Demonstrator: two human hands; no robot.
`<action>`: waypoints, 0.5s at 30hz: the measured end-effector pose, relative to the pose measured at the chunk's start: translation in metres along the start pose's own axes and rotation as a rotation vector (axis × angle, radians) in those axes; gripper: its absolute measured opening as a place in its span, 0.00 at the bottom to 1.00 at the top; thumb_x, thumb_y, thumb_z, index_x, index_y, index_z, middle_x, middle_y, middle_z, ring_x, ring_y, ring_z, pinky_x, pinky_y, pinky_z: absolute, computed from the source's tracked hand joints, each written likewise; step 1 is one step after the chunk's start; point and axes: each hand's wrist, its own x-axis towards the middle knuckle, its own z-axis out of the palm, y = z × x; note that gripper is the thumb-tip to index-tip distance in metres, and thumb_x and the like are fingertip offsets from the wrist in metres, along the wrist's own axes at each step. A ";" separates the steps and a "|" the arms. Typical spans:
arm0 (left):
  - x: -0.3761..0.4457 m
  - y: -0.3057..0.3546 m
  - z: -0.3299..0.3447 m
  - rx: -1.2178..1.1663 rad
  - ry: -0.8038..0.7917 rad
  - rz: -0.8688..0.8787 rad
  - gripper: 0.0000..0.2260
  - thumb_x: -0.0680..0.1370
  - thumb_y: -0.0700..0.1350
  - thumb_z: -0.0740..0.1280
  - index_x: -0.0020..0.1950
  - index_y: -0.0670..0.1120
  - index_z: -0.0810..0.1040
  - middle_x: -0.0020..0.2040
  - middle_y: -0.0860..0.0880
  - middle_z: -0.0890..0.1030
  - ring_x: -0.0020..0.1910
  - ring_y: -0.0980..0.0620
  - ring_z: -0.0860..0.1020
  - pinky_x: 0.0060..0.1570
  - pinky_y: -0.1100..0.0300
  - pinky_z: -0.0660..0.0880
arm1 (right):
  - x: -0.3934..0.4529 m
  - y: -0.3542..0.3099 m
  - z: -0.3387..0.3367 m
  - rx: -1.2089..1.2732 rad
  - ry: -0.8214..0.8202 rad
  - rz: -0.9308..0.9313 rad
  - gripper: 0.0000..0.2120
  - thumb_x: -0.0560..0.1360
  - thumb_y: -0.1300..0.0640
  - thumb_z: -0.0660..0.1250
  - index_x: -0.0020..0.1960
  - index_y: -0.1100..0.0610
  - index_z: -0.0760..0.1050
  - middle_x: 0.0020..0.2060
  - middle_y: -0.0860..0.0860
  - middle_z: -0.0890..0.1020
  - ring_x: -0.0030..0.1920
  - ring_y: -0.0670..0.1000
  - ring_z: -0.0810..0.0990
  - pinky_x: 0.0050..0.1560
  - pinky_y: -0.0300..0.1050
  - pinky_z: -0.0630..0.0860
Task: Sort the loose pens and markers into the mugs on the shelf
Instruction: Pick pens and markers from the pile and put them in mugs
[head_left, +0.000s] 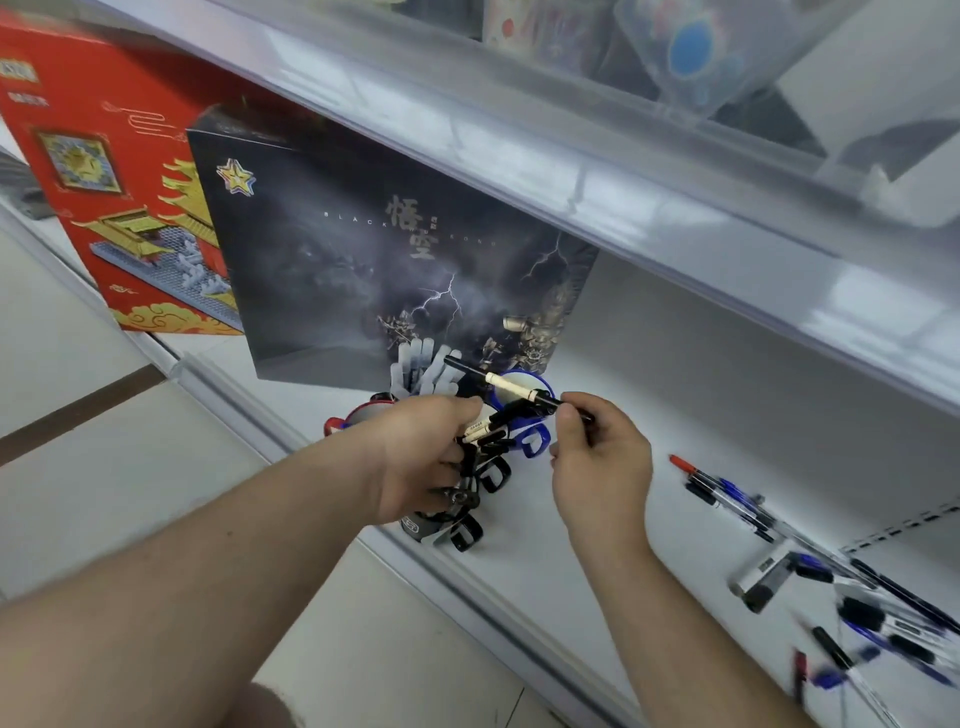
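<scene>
My left hand (415, 457) grips a bundle of black and cream markers (485, 431) above the mugs. My right hand (597, 457) pinches the end of one black and cream marker (506, 387), which slants up to the left over the blue mug (530, 441). A red mug (358, 413) stands behind my left hand, holding white pens (421, 366). Two black-handled mugs (467, 530) sit in front, partly hidden by my left hand. Loose pens and markers (727, 493) lie on the white shelf (597, 545) to the right.
A dark box (374, 260) and a red box (104, 182) stand at the back left of the shelf. An upper shelf edge (571, 171) runs overhead. More loose pens (883, 623) pile up at the far right. Floor tiles lie below left.
</scene>
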 end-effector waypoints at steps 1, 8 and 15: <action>0.001 0.001 -0.006 0.016 0.043 0.006 0.18 0.81 0.56 0.62 0.64 0.46 0.74 0.62 0.43 0.77 0.62 0.43 0.75 0.60 0.46 0.71 | 0.008 0.003 -0.007 -0.104 0.001 -0.082 0.11 0.78 0.62 0.66 0.44 0.47 0.78 0.41 0.46 0.81 0.43 0.50 0.78 0.50 0.41 0.73; 0.003 -0.001 -0.013 0.070 0.125 0.028 0.10 0.77 0.57 0.66 0.50 0.51 0.75 0.55 0.48 0.79 0.55 0.48 0.77 0.53 0.50 0.72 | 0.068 0.040 0.020 -0.616 -0.248 -0.316 0.08 0.77 0.63 0.63 0.45 0.60 0.81 0.41 0.53 0.79 0.43 0.53 0.74 0.45 0.44 0.68; 0.004 0.000 0.001 0.134 -0.005 0.049 0.12 0.80 0.53 0.63 0.60 0.50 0.78 0.55 0.48 0.82 0.56 0.51 0.79 0.59 0.49 0.74 | 0.079 0.059 0.082 -1.138 -0.586 -0.150 0.08 0.75 0.60 0.64 0.50 0.58 0.80 0.46 0.54 0.82 0.46 0.59 0.80 0.39 0.43 0.72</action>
